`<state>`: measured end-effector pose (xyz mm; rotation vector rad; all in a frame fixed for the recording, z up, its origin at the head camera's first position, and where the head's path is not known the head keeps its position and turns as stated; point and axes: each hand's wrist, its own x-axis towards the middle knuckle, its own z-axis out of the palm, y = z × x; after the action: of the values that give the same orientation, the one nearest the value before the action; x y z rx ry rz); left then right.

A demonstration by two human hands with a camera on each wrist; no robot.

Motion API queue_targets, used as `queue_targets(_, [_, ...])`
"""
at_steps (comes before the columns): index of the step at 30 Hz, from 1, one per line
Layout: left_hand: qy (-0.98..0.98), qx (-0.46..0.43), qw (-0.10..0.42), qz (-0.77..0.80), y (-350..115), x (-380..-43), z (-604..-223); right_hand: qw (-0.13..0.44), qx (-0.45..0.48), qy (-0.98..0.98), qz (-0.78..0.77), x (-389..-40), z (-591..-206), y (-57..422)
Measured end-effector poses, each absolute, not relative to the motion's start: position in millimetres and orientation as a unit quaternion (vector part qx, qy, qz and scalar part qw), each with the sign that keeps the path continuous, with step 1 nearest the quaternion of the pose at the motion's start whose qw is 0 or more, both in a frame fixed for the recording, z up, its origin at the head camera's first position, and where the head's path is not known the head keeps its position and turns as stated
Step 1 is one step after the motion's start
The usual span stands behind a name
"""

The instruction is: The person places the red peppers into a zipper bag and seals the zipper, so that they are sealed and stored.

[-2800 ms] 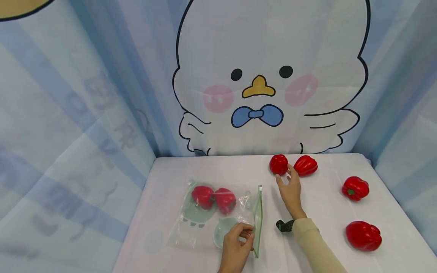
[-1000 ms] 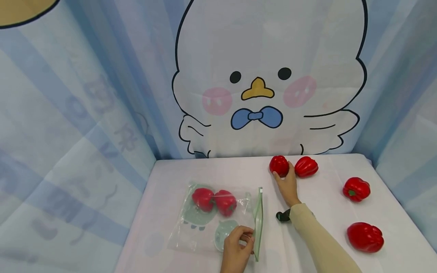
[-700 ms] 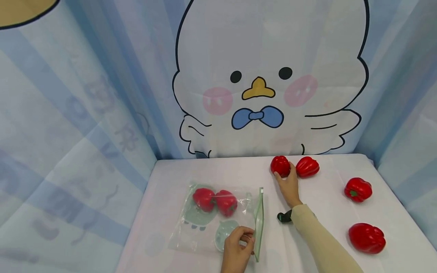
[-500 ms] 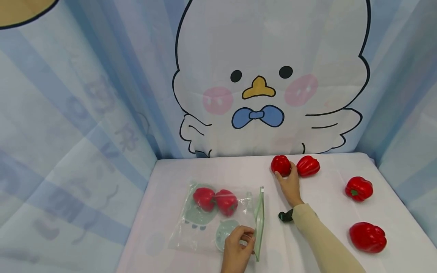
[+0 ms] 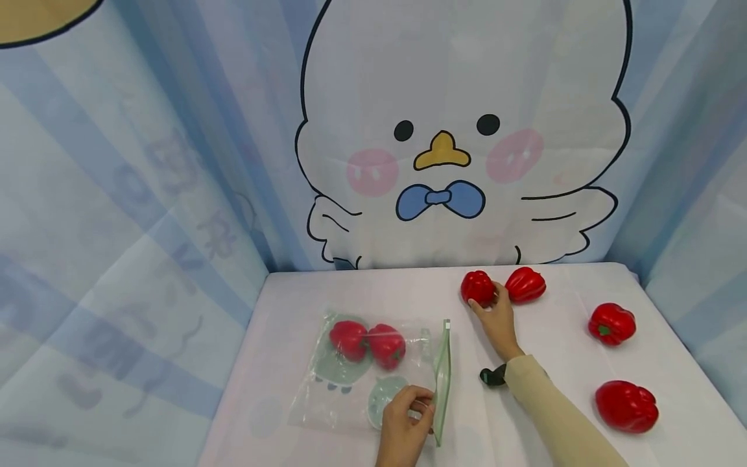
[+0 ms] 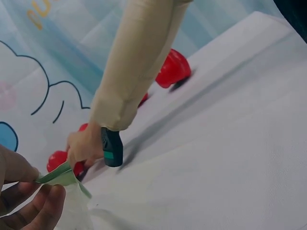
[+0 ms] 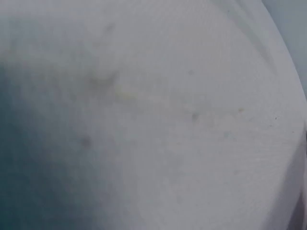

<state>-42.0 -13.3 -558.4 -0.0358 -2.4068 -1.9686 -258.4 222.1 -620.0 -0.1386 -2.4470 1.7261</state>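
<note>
A clear zip bag with a green-edged mouth lies on the table, and two red bell peppers are inside it. My left hand pinches the bag's mouth between thumb and fingers; the left wrist view shows the green zip strip in that pinch. Toward the back, my right hand grips another red bell pepper, thumb on its near side and fingers on its right. Only blurred white cloth shows in the right wrist view, so the right hand is hidden there.
Just right of the gripped pepper lies a red bell pepper. Along the right side sit one with a green stem and a larger one. A printed curtain rises behind the white table.
My right hand has come onto the back pepper, which has shifted slightly toward me in the latest frame. The left hand keeps its hold on the bag's mouth.
</note>
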Motion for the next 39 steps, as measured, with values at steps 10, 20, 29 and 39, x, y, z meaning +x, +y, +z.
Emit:
queue_targets(10, [-0.773, -0.016, 0.015, -0.634, -15, -41, -562, 0.017, -0.050, -0.803, 0.594, -244, -610, 225])
queue_targets(20, [-0.776, -0.002, 0.009, -0.631, -15, -41, -559, -0.011, -0.054, -0.810, 0.583, -232, -589, 229])
queue_targets(29, [-0.774, 0.008, -0.002, -0.634, -16, -41, -557, -0.001, -0.033, -0.814, 0.580, -216, -580, 229])
queue_targets(39, [-0.768, 0.005, 0.012, -0.640, -16, -41, -556, -0.001, 0.005, -0.824, 0.566, -191, -567, 228])
